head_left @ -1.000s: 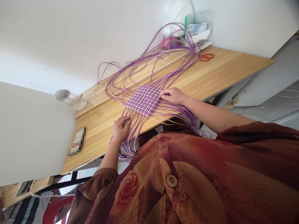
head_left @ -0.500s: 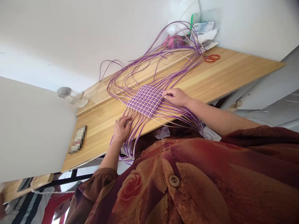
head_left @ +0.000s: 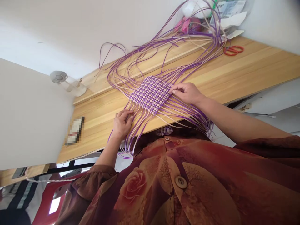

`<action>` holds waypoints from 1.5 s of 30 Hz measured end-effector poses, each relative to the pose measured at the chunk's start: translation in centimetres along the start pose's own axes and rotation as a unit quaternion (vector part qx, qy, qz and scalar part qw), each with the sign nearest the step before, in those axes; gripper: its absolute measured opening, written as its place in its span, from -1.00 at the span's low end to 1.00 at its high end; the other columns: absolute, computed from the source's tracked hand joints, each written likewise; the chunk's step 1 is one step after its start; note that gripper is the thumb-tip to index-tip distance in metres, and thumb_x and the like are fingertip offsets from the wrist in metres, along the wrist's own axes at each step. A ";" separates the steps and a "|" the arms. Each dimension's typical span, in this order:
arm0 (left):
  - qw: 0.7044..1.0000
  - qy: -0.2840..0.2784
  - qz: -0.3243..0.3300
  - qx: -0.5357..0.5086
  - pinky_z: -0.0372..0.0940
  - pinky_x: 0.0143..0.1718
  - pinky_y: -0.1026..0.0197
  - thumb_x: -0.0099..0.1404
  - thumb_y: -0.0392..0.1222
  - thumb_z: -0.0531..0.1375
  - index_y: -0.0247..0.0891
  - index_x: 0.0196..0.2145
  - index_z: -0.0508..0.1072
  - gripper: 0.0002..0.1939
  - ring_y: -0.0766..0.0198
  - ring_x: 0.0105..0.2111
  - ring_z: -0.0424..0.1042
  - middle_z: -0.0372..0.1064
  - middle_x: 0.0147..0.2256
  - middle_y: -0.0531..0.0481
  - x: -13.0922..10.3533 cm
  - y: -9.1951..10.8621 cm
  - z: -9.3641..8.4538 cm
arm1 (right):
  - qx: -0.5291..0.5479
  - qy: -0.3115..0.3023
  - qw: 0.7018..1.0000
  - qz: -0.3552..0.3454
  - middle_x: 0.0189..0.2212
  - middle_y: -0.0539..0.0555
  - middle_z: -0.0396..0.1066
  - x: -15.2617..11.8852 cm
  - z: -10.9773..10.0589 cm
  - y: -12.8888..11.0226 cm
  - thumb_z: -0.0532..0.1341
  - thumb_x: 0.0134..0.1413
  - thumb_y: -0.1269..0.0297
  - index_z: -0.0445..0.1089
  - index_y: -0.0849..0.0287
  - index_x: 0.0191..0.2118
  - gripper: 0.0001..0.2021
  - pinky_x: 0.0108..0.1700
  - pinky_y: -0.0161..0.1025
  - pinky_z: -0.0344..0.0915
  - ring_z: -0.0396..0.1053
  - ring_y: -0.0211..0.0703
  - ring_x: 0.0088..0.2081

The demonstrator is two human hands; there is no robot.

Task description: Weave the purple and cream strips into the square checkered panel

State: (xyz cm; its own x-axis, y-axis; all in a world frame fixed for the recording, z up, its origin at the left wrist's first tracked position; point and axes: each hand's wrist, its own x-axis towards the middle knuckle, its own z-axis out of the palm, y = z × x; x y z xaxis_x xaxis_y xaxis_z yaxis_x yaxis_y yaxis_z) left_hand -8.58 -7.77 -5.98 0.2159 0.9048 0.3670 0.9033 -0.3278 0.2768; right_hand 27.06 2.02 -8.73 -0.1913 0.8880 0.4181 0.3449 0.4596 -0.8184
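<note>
A purple and cream woven square (head_left: pixel 151 95) lies on the wooden table, with long loose strands running out from all its sides. At its right corner, my right hand (head_left: pixel 186 92) pinches the edge between thumb and fingers. My left hand (head_left: pixel 123 122) is below the left side, its fingers bent over the cream and purple strands (head_left: pixel 140 120) that hang past the table's front edge. Whether a strand is between those fingertips is too small to tell.
Orange-handled scissors (head_left: pixel 233 50) lie at the back right, near papers (head_left: pixel 232 20) and a pink bag (head_left: pixel 187 25). A clear bottle (head_left: pixel 70 83) stands at the left by the wall. A blurred-out flat object (head_left: pixel 75 130) rests on the left of the table (head_left: pixel 93 125).
The camera view has shifted, so the table and scissors appear larger and further right. Both hands keep nearly the same places at the woven square.
</note>
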 end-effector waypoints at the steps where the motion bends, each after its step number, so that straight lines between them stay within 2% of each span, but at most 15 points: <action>1: 1.000 0.000 -0.001 -0.001 0.18 0.16 0.01 0.34 -0.11 0.14 -0.19 -0.10 0.52 -0.75 0.12 0.04 0.38 0.49 -0.05 -0.07 0.0 0.0 0.0 | 0.001 0.001 1.000 0.004 -0.25 0.10 0.58 0.0 0.0 0.0 0.22 0.08 0.35 0.59 0.26 -0.27 -0.81 -0.04 -0.25 0.37 0.50 -0.11 -0.15; 6: 1.000 0.002 -0.009 0.000 0.17 0.16 0.01 0.34 -0.11 0.14 -0.18 -0.10 0.54 -0.75 0.12 0.05 0.38 0.49 -0.03 -0.07 0.1 -0.1 0.1 | -0.006 0.006 1.000 0.016 -0.27 0.09 0.57 -0.1 -0.1 -0.4 0.23 0.06 0.36 0.59 0.25 -0.29 -0.82 -0.05 -0.23 0.37 0.50 -0.12 -0.16; 17: 0.999 0.020 -0.006 -0.029 0.21 0.14 0.04 0.37 -0.05 0.12 -0.22 -0.17 0.56 -0.72 0.16 0.02 0.42 0.52 -0.07 -0.09 -0.3 0.3 -0.1 | -0.032 0.008 0.999 -0.014 -0.23 0.10 0.58 -0.5 -0.3 -0.5 0.23 0.06 0.34 0.60 0.24 -0.28 -0.81 -0.10 -0.26 0.37 0.50 -0.13 -0.19; 23: 0.999 0.029 0.012 -0.015 0.23 0.13 0.05 0.33 -0.01 0.16 -0.20 -0.18 0.56 -0.72 0.15 -0.01 0.43 0.52 -0.10 -0.09 -0.3 0.0 0.0 | -0.014 0.006 1.000 0.016 -0.26 0.10 0.58 -0.1 -0.2 -0.2 0.22 0.06 0.33 0.60 0.24 -0.28 -0.80 -0.05 -0.25 0.38 0.50 -0.13 -0.17; 28: 1.000 0.021 -0.002 -0.002 0.23 0.13 0.02 0.32 0.00 0.17 -0.21 -0.17 0.56 -0.72 0.12 0.00 0.42 0.52 -0.08 -0.10 -0.2 0.1 0.1 | 0.016 0.005 1.000 0.021 -0.25 0.09 0.58 -0.1 -0.1 -0.3 0.24 0.05 0.33 0.59 0.23 -0.28 -0.82 -0.05 -0.25 0.39 0.50 -0.15 -0.18; 31: 1.000 0.021 -0.002 -0.006 0.23 0.13 0.04 0.33 0.00 0.17 -0.21 -0.18 0.56 -0.71 0.13 0.00 0.42 0.52 -0.09 -0.10 -0.2 0.2 -0.1 | 0.063 0.032 0.997 0.036 -0.27 0.10 0.58 0.0 -0.3 -0.9 0.25 0.05 0.32 0.57 0.25 -0.29 -0.83 -0.07 -0.25 0.41 0.50 -0.16 -0.20; 33: 1.000 0.018 0.000 -0.011 0.23 0.13 0.05 0.34 0.00 0.16 -0.21 -0.17 0.56 -0.72 0.14 0.00 0.42 0.52 -0.09 -0.10 -0.3 0.3 -0.2 | 0.110 0.081 0.990 0.043 -0.28 0.09 0.57 -0.3 -1.0 -1.5 0.26 0.06 0.29 0.56 0.25 -0.28 -0.83 -0.09 -0.25 0.42 0.50 -0.16 -0.21; 36: 1.000 0.009 0.000 -0.013 0.24 0.14 0.04 0.34 -0.01 0.16 -0.19 -0.15 0.56 -0.72 0.13 0.01 0.43 0.52 -0.08 -0.09 -0.4 0.4 -0.4 | 0.165 0.144 0.975 0.035 -0.29 0.09 0.57 -1.9 -3.8 -2.1 0.29 0.09 0.20 0.54 0.22 -0.27 -0.81 -0.13 -0.25 0.45 0.51 -0.16 -0.20; 38: 1.000 0.004 -0.001 -0.008 0.24 0.14 0.03 0.34 -0.01 0.16 -0.18 -0.14 0.56 -0.72 0.12 0.01 0.43 0.51 -0.07 -0.09 -0.5 0.3 -0.5 | 0.180 0.144 0.972 0.037 -0.33 0.10 0.56 -4.2 -6.2 -2.1 0.30 0.11 0.09 0.54 0.22 -0.29 -0.74 -0.21 -0.25 0.46 0.53 -0.14 -0.25; 41: 1.000 -0.006 0.003 0.014 0.24 0.15 0.01 0.34 0.00 0.17 -0.19 -0.13 0.54 -0.72 0.10 0.02 0.43 0.50 -0.05 -0.11 -0.4 0.1 -0.4 | 0.185 0.148 0.967 0.092 -0.42 0.11 0.55 -8.5 -9.5 -1.0 0.30 0.09 -0.06 0.54 0.21 -0.34 -0.63 -0.30 -0.24 0.47 0.53 -0.14 -0.36; 43: 0.999 -0.008 0.007 0.034 0.24 0.16 0.00 0.33 0.01 0.17 -0.19 -0.12 0.53 -0.71 0.09 0.01 0.43 0.49 -0.05 -0.11 -0.3 0.2 -0.3 | 0.190 0.191 0.953 0.137 -0.45 0.11 0.53 -11.5 -10.9 0.2 0.33 0.03 -0.11 0.53 0.20 -0.36 -0.60 -0.32 -0.24 0.47 0.53 -0.13 -0.37; 45: 0.999 -0.011 0.011 0.052 0.24 0.16 -0.01 0.33 0.02 0.16 -0.19 -0.11 0.51 -0.70 0.09 0.01 0.43 0.48 -0.05 -0.11 -0.2 0.3 -0.3 | 0.199 0.261 0.931 0.159 -0.47 0.08 0.51 -13.9 -11.5 1.3 0.34 -0.01 -0.14 0.51 0.18 -0.37 -0.59 -0.38 -0.26 0.45 0.52 -0.15 -0.39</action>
State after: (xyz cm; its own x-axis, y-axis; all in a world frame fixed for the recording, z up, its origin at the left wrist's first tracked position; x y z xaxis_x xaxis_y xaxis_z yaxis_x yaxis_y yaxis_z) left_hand -8.46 -8.15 -5.73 0.2433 0.9037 0.3522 0.9316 -0.3188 0.1746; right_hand 40.74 -9.58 -11.02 0.3707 0.9114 0.1787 -0.0799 0.2230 -0.9715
